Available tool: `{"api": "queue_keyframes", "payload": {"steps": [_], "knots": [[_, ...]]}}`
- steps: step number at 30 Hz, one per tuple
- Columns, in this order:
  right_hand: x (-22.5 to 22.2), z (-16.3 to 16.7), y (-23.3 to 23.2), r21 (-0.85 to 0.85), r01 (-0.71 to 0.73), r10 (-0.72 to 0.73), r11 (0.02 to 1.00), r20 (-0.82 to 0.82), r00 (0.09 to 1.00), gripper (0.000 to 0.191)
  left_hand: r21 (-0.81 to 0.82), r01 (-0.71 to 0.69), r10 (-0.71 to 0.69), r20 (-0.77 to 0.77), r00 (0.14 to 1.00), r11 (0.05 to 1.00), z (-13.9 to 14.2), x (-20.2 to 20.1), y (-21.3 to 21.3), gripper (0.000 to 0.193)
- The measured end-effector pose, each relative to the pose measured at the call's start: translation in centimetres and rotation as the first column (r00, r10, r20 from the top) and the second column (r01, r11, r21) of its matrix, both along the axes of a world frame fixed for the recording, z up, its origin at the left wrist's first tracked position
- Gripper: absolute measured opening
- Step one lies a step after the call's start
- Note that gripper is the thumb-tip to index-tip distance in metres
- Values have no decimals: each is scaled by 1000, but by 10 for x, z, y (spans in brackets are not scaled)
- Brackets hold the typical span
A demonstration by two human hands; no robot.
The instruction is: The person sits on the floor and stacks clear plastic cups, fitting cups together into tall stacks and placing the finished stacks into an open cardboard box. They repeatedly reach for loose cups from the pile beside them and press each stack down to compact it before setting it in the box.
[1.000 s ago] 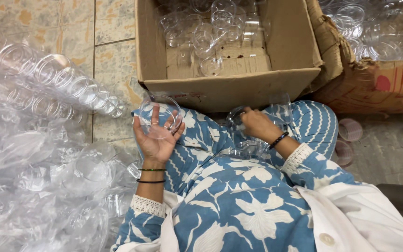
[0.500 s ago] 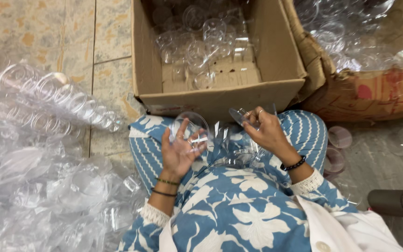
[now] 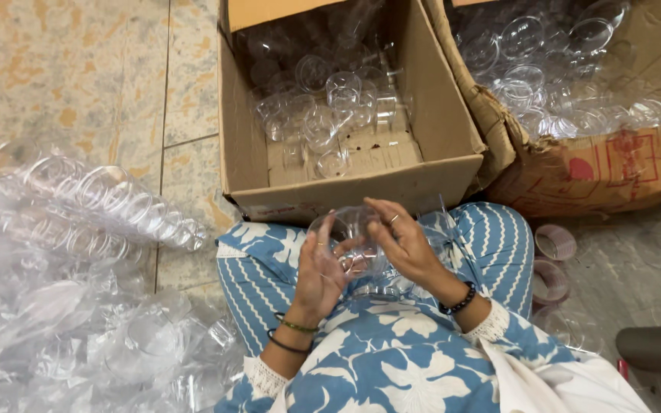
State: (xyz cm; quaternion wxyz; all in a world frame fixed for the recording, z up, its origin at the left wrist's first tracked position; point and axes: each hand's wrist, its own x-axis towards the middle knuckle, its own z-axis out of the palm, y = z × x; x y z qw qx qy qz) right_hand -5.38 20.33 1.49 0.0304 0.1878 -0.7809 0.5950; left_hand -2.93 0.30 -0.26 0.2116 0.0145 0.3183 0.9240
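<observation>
Both my hands meet over my lap, just in front of a cardboard box (image 3: 437,164). My left hand (image 3: 317,269) and my right hand (image 3: 401,241) grip the same clear plastic cup (image 3: 350,239) from either side, fingers wrapped round its rim and wall. More clear plastic pieces (image 3: 392,287) rest on my lap under the hands. Inside the box lie several clear plastic cups (image 3: 323,115) on its cardboard floor.
A second cardboard box (image 3: 590,172) at the right holds several clear cups. Long stacks of clear cups in plastic wrap (image 3: 93,203) cover the tiled floor at the left. Loose lids (image 3: 554,243) lie at my right knee. A dark tube (image 3: 656,348) shows at lower right.
My left hand brought its cup from the left toward the middle. My right hand came across to meet it, and both now grip one cup. The view drew closer to the boxes.
</observation>
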Motion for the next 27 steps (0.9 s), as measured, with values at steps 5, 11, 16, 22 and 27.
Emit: {"api": "queue_keyframes", "payload": {"steps": [5,11,16,22,27], "knots": [[4,22,10,207,-152,166,966,-51,985,105,-212,-106,94,-69,993,972,-3,3,2,72],[9,37,11,166,-66,79,984,-69,994,99,-332,-123,108,-62,992,935,-2,2,10,70],[12,36,9,196,-106,107,975,4,994,101,-308,-98,77,-82,994,946,-2,7,15,70],[19,40,8,279,-160,186,947,-68,980,108,-268,-108,111,-5,994,957,-13,8,12,70],[21,47,11,286,-141,183,948,-125,975,107,-248,-100,108,22,994,964,-14,3,5,71]]}}
